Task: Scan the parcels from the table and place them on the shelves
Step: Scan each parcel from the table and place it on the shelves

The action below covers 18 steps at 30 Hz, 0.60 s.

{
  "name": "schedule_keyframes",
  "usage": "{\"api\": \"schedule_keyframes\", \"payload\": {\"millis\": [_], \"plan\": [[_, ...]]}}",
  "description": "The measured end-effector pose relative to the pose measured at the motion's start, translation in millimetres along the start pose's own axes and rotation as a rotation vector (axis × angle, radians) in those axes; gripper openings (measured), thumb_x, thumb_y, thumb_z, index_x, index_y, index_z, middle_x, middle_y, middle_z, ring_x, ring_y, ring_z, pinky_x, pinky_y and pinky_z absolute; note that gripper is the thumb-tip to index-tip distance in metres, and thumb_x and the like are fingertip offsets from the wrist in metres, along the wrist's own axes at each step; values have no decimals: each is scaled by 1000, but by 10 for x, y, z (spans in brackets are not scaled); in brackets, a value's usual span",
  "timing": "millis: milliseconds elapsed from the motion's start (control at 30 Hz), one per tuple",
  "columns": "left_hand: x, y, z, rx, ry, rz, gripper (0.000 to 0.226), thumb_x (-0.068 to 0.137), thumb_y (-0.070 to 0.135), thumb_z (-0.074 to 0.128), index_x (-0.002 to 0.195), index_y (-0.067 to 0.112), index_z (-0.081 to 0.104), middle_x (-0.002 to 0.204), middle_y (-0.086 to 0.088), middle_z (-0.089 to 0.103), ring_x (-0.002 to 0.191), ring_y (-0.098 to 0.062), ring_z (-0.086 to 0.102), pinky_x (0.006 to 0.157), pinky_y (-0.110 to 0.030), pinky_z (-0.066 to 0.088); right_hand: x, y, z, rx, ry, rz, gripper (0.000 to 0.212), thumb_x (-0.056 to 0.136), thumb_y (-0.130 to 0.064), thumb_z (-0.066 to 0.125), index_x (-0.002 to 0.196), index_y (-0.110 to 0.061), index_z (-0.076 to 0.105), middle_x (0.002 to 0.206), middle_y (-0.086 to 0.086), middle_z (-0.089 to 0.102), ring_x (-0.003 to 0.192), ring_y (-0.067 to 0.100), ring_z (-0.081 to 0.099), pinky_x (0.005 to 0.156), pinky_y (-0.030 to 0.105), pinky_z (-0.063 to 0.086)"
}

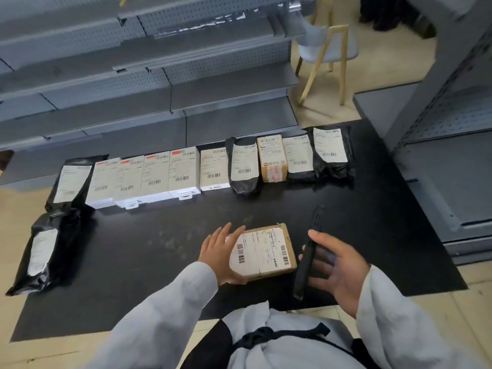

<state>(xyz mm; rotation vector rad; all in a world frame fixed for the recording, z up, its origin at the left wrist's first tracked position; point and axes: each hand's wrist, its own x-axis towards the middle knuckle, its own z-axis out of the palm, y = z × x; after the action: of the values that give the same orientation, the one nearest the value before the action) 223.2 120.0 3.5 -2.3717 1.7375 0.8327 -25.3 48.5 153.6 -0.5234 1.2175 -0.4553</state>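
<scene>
A small brown cardboard parcel (266, 251) with a white barcode label lies on the black table (159, 249) near its front edge. My left hand (222, 251) rests against its left side, fingers straight over the top corner and thumb under the near edge. My right hand (335, 262) holds a black phone-like scanner (308, 255) edge-on just right of the parcel, thumb on top and fingers under it. A row of several labelled parcels (183, 170), white boxes, black bags and one brown box (272, 158), lines the table's far side.
Another black bag parcel (44, 251) lies at the table's left end. Grey metal shelves (149, 83) stand behind the table and a second shelf unit (452, 145) stands at the right. A wooden chair with a grey seat (327, 46) is on the floor beyond.
</scene>
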Motion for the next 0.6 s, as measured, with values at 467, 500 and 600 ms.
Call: {"api": "schedule_keyframes", "payload": {"millis": [467, 500, 600], "plan": [[226, -677, -44, -861, -217, -24, 113, 68, 18, 87, 149, 53, 16, 156, 2, 32, 142, -24, 36, 116, -48, 33, 158, 309, 1120, 16, -59, 353, 77, 61, -34, 81, 126, 3, 62, 112, 26, 68, 102, 43, 66, 103, 62, 46], [270, -716, -17, -902, -237, 12, 113, 65, 21, 88, 143, 63, 18, 155, 3, 36, 140, -23, 40, 115, -49, 35, 182, 358, 1185, 55, -62, 392, 83, 59, -34, 83, 129, 4, 59, 113, 27, 68, 100, 44, 67, 103, 61, 46], [367, -806, 56, -1017, -302, 90, 104, 64, 22, 87, 128, 76, 25, 145, 8, 47, 128, -17, 53, 104, -45, 49, 266, 513, 1314, 90, -79, 465, 88, 65, -40, 82, 135, 4, 54, 119, 28, 65, 106, 44, 65, 107, 60, 44]]}}
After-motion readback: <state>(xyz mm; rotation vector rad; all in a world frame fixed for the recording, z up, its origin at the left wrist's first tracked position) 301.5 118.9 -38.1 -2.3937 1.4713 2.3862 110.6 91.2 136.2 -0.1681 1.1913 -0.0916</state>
